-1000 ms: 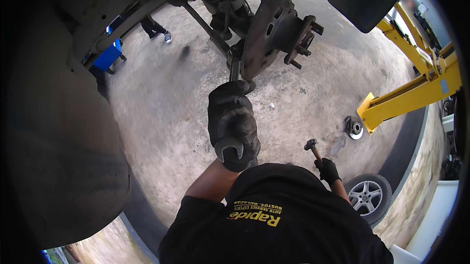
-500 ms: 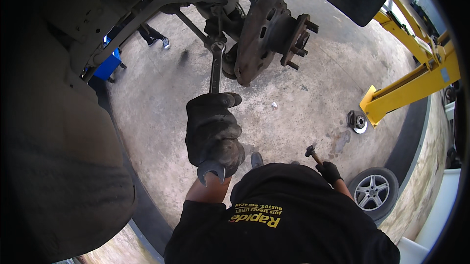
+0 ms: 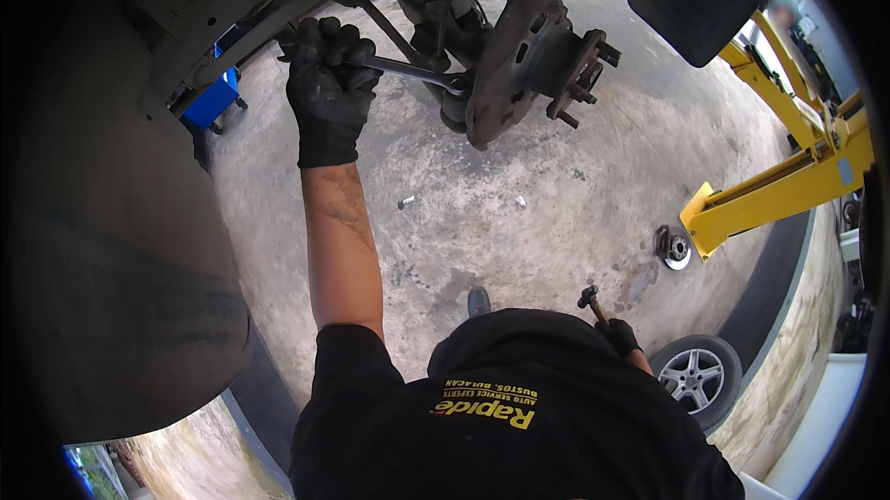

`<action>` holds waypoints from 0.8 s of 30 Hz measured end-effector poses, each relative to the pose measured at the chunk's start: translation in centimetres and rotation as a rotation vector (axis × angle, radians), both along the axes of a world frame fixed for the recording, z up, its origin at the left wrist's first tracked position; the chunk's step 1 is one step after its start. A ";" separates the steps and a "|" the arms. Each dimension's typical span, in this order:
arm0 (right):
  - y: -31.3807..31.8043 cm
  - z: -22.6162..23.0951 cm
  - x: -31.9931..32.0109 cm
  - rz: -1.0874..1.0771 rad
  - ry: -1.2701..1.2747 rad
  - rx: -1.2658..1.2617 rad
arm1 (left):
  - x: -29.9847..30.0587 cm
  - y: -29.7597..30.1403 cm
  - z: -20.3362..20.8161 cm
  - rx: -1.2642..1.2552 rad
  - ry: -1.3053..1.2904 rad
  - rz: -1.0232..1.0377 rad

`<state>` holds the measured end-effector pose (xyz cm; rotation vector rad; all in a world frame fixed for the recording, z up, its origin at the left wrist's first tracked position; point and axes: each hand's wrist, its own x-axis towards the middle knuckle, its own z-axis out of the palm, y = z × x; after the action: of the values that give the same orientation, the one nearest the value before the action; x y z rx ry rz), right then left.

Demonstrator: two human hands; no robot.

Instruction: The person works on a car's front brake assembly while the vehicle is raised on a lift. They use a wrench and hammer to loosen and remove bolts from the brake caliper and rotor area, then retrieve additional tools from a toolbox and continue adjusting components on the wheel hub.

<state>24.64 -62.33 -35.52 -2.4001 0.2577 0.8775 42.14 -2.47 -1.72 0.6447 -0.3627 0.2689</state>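
Light: bright daylight lit the concrete floor point(image 3: 556, 185).
Shadows: car underside point(image 3: 111, 222) stayed dark.
Edges: fisheye bending, black vignette.
Focus: sharp.

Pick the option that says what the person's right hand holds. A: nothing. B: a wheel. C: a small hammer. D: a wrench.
C: the gloved right hand, low beside the body, grips a small hammer with its head pointing up, while the left hand holds the wrench set on the hub assembly; the wheel lies on the floor.
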 end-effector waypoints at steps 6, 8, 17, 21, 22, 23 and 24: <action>-2.4 -3.1 -1.6 0.047 -0.009 -0.108 | 5.7 1.3 -1.0 -0.092 0.265 -0.384; -3.2 -3.9 -2.1 0.103 0.018 -0.103 | 5.4 0.7 -0.6 0.016 0.240 -0.251; -4.5 -6.6 -3.5 0.106 0.061 -0.158 | -8.1 -9.1 -4.7 0.049 -0.152 0.693; -4.2 -6.6 -2.5 0.271 0.064 -0.192 | -10.0 -15.1 -3.0 0.298 -0.202 0.919; -4.0 -6.3 -2.1 0.309 0.048 -0.251 | -10.3 -16.0 -2.9 0.359 -0.387 0.883; -3.5 -6.0 -1.7 0.302 0.067 -0.220 | -10.5 -17.0 -2.6 0.433 -0.387 0.902; -3.1 -5.5 -1.2 0.277 0.066 -0.223 | -10.6 -17.2 -2.8 0.440 -0.384 0.925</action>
<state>23.41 -65.40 -41.00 -2.6593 0.0491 1.1044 31.52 -19.62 -4.53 1.1786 -0.4775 1.2314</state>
